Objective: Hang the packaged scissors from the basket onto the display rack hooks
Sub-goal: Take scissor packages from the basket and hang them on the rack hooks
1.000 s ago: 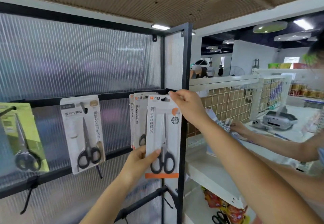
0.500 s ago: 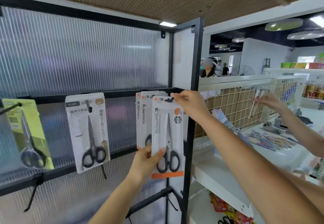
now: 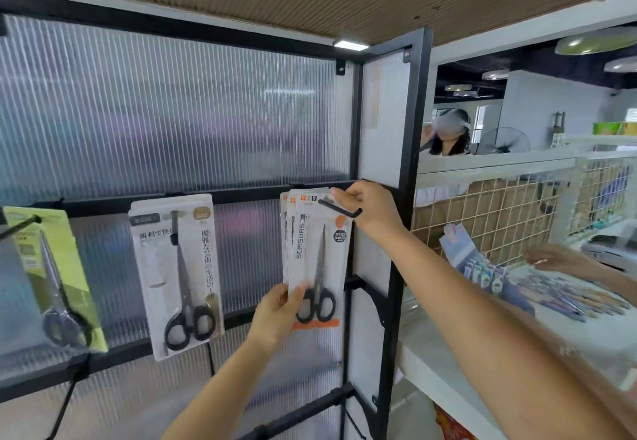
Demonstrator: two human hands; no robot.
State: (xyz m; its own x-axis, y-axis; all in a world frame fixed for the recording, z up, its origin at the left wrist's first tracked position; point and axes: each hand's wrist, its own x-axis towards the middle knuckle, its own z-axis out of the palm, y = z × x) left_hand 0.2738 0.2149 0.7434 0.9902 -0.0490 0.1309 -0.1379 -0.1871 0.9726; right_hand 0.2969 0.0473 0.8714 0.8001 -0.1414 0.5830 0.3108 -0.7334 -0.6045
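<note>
While threaded on the black hook beside two hung packs, steadied the scissors pack to hang straight. Pinched its lower edge with left hand fingers; curled right hand fingers around its top corner, probably for sliding back.

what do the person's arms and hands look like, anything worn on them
Both arms are bare from the bottom of the picture up to the wrists: no sleeves, gloves, watch or bracelet show. The left hand and right hand carry no rings that can be made out. Fingernails look short and unpainted.
</note>
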